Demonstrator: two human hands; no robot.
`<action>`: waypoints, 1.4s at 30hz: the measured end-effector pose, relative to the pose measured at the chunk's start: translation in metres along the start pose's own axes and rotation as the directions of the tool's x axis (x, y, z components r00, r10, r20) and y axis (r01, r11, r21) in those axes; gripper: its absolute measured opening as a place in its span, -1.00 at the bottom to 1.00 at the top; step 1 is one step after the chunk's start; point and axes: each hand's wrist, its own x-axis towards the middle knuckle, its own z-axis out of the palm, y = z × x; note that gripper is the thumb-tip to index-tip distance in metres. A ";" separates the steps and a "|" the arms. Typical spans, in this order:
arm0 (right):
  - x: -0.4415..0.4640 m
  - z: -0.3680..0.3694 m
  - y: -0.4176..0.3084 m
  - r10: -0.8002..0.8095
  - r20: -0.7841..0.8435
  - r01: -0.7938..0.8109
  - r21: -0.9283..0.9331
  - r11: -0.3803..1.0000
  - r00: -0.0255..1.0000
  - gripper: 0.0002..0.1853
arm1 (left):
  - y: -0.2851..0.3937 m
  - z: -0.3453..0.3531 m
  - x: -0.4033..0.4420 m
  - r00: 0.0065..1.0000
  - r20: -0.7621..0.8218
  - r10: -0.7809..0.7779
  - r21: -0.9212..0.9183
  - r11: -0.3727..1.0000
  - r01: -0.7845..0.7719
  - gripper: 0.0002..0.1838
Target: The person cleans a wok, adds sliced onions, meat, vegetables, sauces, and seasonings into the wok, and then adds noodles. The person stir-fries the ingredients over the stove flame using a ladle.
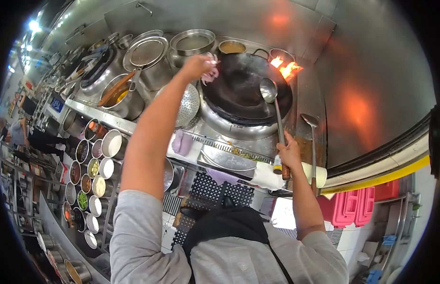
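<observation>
A large dark wok (pixel 239 80) sits on the steel burner ring, its inside bare and shiny. At its left rim, my left hand (pixel 199 67) is closed on a crumpled lavender cloth (pixel 211 75); whether it grips a wok handle under the cloth is hidden. My right hand (pixel 290 154) wraps around the lower shaft of a long ladle (pixel 268 90), whose wooden end sticks out below the fist. The ladle's bowl hangs over the right part of the wok. Orange flames (pixel 287 70) rise behind the wok's right rim.
A second long-handled utensil (pixel 311 121) leans along the right side. Left of the wok are a perforated strainer (pixel 187 106), a pot (pixel 123 97) and a folded lavender cloth (pixel 182 143). Several ingredient containers (pixel 99 186) stand lower left; pink bins (pixel 345 208) lower right.
</observation>
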 end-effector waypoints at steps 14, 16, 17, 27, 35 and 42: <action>-0.021 -0.050 -0.052 -0.211 0.297 0.275 -0.192 0.942 0.931 -0.35 | 0.009 0.074 0.016 0.994 -0.009 0.105 0.538 0.839 -0.084 -0.70; -0.001 -0.044 -0.065 -0.206 0.285 0.278 -0.245 0.929 0.936 -0.34 | 0.009 0.077 0.009 0.998 0.002 0.056 0.538 0.841 -0.048 -0.72; 0.004 -0.041 -0.069 -0.198 0.267 0.276 -0.297 0.914 0.943 -0.34 | 0.010 0.080 0.000 0.999 -0.006 0.046 0.543 0.839 -0.036 -0.72; -0.008 -0.066 -0.080 -0.220 0.416 0.280 -0.089 0.956 0.882 -0.35 | 0.032 0.094 -0.026 0.998 -0.040 -0.058 0.489 0.870 0.070 -0.81; 0.047 -0.026 -0.040 -0.297 0.111 0.317 -0.307 0.897 0.948 -0.43 | 0.008 0.110 -0.054 0.969 -0.160 0.190 0.492 0.866 -0.089 -0.75; 0.045 -0.011 -0.023 -0.443 0.205 0.488 -0.374 0.789 0.873 -0.40 | 0.034 0.126 -0.172 0.937 -0.293 0.188 0.197 0.971 -0.133 -0.86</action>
